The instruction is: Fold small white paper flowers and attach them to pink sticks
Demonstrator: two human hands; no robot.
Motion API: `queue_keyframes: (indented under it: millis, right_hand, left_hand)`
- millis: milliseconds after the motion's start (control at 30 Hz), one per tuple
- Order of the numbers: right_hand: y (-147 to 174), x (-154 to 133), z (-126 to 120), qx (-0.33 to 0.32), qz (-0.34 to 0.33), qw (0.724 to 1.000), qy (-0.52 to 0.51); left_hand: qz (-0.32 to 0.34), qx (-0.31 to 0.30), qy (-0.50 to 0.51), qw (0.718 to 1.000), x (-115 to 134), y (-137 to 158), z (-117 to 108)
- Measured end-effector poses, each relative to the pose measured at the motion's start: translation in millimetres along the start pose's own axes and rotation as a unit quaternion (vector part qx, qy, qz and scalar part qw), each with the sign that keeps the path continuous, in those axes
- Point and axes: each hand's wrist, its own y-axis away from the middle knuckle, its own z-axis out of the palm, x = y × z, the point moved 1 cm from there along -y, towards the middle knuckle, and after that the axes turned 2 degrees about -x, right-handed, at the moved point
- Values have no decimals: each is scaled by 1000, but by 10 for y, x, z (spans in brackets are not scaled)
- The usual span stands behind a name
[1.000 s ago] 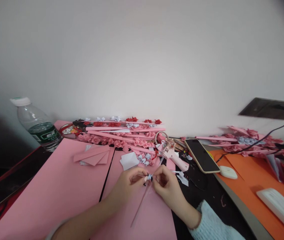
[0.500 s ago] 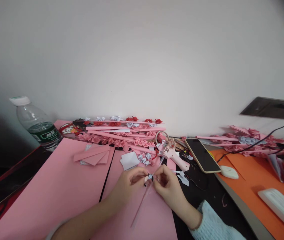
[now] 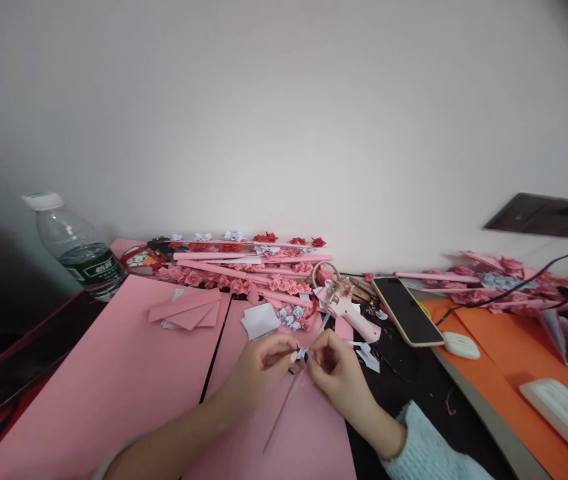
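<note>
Above the pink paper sheet (image 3: 159, 393), my left hand (image 3: 261, 363) and my right hand (image 3: 337, 367) meet with fingertips pinched. Between them is a small folded white paper piece (image 3: 301, 354), partly covered by the fingers. A thin pinkish strip or stick (image 3: 280, 417) slants down toward me from under the fingertips; I cannot tell whether it is attached. Just behind the hands lie white paper squares (image 3: 261, 320) and small white paper flowers (image 3: 291, 316). Nearest to the right hand is a pink glue gun (image 3: 357, 317).
Pink paper flower stems (image 3: 244, 273) line the wall, with more flowers (image 3: 494, 280) at right. A phone (image 3: 408, 312) and a white case (image 3: 461, 345) lie on the right beside orange paper (image 3: 509, 353). A water bottle (image 3: 84, 253) stands left, near folded pink papers (image 3: 189, 310).
The whole view has shifted very slightly. Both hands keep the same pinch on the white paper piece, with hardly any visible movement.
</note>
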Motion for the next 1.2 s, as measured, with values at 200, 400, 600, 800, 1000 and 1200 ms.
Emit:
queue_keyframes:
  millis: [200,400,600,800,1000,1200]
  right_hand:
    - [3,13,3,1,-2,1000,-9]
    - [-3,23,-2,0,1,1000,-3]
    - [2,20,-8,-3,-3,1000,-5]
    - [12,9,-8,-2,-2,1000,3]
    - [9,12,-10,-4,-1,1000,4]
    - [8,15,-11,-6,4,1000,3]
  left_hand:
    - [-7,1,8,1000,-30,2,0]
    - [-1,5,12,1000,-53,8,-3]
    - [-4,6,4,1000,-37,-2,-4]
    - [3,8,-5,1000,-12,-4,1]
    - [4,9,-3,1000,-28,12,1]
    - [4,14,-5,1000,-26,8,2]
